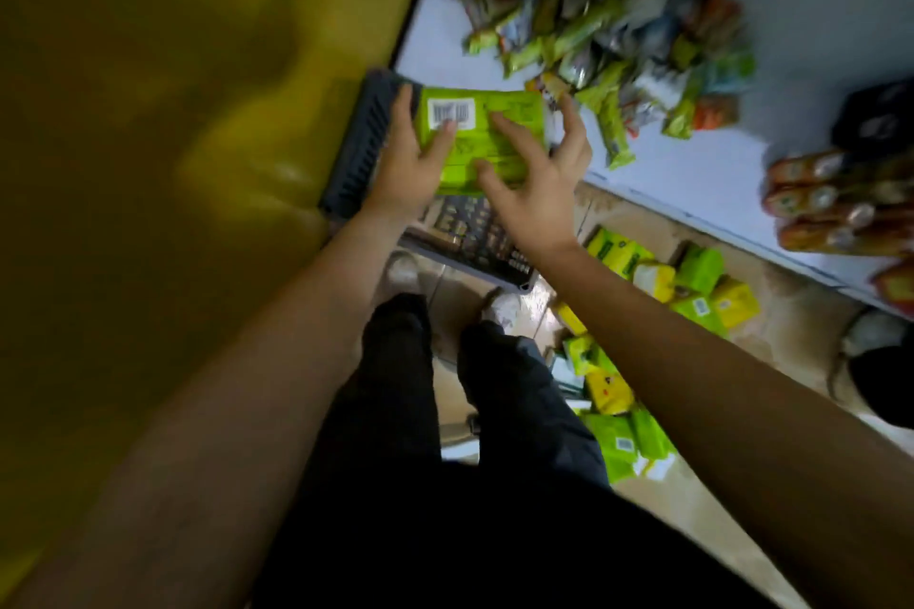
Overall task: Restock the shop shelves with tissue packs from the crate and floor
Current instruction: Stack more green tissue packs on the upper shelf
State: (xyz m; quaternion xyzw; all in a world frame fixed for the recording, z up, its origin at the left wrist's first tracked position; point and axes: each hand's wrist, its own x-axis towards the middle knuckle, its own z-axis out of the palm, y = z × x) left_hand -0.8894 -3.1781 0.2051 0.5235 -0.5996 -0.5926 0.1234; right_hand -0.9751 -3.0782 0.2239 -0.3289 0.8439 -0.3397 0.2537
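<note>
A bright green tissue pack (499, 114) with a white barcode label is held up above the dark slatted crate (363, 148). My left hand (413, 163) grips its left end, fingers over the barcode and thumb behind the edge. My right hand (536, 185) holds its right side with fingers spread across the face and round the far end. More green and yellow tissue packs (692, 284) lie scattered on the floor to the right, and a second heap of packs (616, 415) lies beside my legs.
A white shelf (692, 173) runs along the right, holding a loose pile of snack packets (608, 50) and stacked orange packs (831, 203). A blurred yellow surface (148, 139) fills the left. Another person's shoe (870, 361) shows at the right edge. The frame is motion-blurred.
</note>
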